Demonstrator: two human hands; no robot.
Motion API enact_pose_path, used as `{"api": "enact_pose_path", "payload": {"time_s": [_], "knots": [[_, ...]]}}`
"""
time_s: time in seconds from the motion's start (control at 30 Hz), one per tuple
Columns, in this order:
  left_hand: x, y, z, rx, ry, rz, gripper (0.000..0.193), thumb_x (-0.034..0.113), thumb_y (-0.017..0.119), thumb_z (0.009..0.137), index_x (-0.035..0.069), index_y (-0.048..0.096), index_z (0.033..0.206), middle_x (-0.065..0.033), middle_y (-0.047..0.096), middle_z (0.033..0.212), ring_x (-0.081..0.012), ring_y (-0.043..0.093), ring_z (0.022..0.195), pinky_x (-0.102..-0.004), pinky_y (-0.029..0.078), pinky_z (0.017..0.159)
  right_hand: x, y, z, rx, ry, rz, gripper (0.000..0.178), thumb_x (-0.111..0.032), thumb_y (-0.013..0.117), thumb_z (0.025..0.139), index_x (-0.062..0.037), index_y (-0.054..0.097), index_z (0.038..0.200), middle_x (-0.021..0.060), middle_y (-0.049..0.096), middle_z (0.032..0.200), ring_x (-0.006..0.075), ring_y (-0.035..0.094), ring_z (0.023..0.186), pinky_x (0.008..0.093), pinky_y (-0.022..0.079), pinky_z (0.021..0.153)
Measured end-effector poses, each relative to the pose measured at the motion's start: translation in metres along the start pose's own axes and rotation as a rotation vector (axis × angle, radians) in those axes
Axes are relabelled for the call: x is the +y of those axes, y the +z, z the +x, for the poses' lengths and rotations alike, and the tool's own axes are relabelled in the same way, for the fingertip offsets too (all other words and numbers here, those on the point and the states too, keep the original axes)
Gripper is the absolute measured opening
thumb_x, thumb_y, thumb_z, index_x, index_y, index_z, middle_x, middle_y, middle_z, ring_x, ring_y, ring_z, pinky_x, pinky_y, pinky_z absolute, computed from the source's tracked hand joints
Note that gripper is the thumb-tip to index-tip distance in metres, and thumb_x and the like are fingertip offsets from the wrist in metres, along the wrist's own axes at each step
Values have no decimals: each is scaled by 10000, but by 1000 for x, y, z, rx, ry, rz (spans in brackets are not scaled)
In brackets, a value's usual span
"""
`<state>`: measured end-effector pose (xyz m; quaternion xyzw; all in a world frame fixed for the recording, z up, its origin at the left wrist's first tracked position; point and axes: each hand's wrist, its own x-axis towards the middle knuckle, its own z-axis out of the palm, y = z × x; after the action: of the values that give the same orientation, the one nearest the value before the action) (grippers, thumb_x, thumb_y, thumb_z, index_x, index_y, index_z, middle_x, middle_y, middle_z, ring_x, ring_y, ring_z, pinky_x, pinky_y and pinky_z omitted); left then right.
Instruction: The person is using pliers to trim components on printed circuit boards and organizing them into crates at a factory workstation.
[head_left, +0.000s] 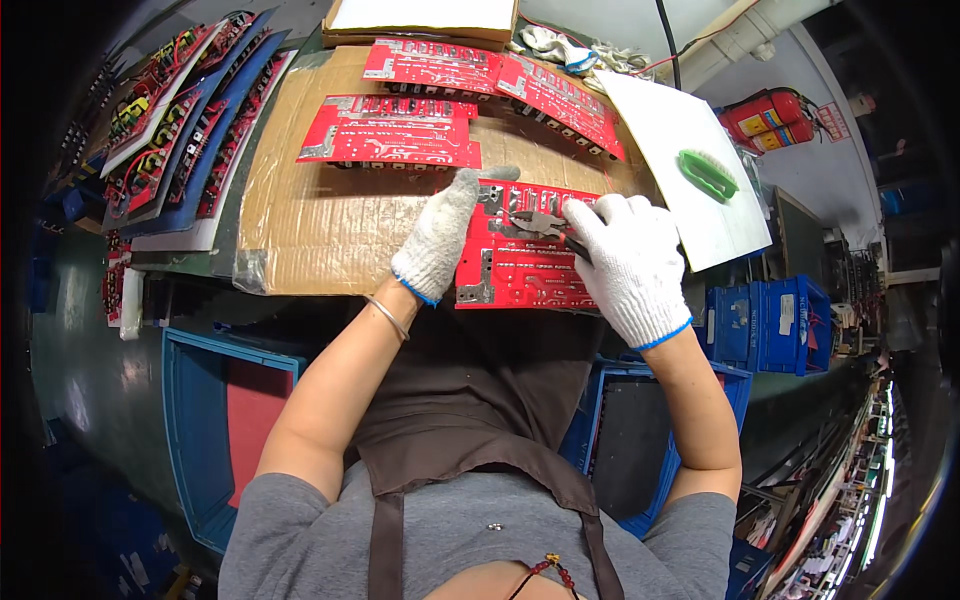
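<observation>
A red circuit board [520,287] lies at the front edge of the cardboard, its silvery solder side up. My left hand [441,236], in a white knit glove, grips its upper left edge, with fingertips reaching past the far side. Also gloved, my right hand [632,265] is closed on a pair of cutting pliers [540,224]. The metal jaws point left and rest over the upper middle of the board. My right fingers hide most of the handles and the board's right end.
Further red boards [392,133] lie beyond on the cardboard [300,215]. A green brush [708,176] sits on a white sheet [690,130] at right. Stacked boards [190,120] stand at left. Blue bins [185,430] flank me below. A fire extinguisher [770,120] is at back right.
</observation>
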<state>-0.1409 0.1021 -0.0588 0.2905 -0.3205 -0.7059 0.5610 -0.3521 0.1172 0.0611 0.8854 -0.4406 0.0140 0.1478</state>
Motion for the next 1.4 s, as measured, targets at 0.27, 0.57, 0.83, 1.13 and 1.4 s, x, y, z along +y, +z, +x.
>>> {"api": "enact_pose_path", "payload": {"time_s": [0.27,0.57,0.83,1.13,1.4], "knots": [[4,5,-2,-2,5,52,702,568,407,1099,-31,576,1424,-131,704,1249,-156,681,1103,-331,561,999,36,29,-2,161,276,363,262,-138,737,873,-75,684,1122,177,697,950,352,694,861,428,549,768],[2,4,-2,46,3,69,715,581,413,1093,-30,582,1423,-130,709,1246,-157,689,1098,-332,566,989,28,10,-35,44,259,165,450,-211,807,823,-142,666,1245,114,645,1060,330,641,1001,438,511,872],[5,7,-3,52,-3,57,703,570,410,1097,-30,586,1418,-133,712,1244,-164,695,1095,-339,570,990,23,3,-27,31,145,13,475,-151,808,795,-134,662,1248,96,617,1099,303,624,1021,429,495,894],[5,7,-3,70,-4,74,691,560,420,1098,-31,586,1416,-134,712,1234,-162,697,1086,-333,581,973,42,23,-27,-31,275,173,327,-122,758,862,-84,675,1176,150,665,882,334,672,865,435,534,793],[3,2,0,45,-30,36,670,528,379,1114,-27,540,1453,-152,691,1282,-190,693,1124,-369,591,988,29,5,-29,-5,192,212,480,-176,830,798,-121,668,1247,115,635,1065,323,635,1000,426,518,846]]}}
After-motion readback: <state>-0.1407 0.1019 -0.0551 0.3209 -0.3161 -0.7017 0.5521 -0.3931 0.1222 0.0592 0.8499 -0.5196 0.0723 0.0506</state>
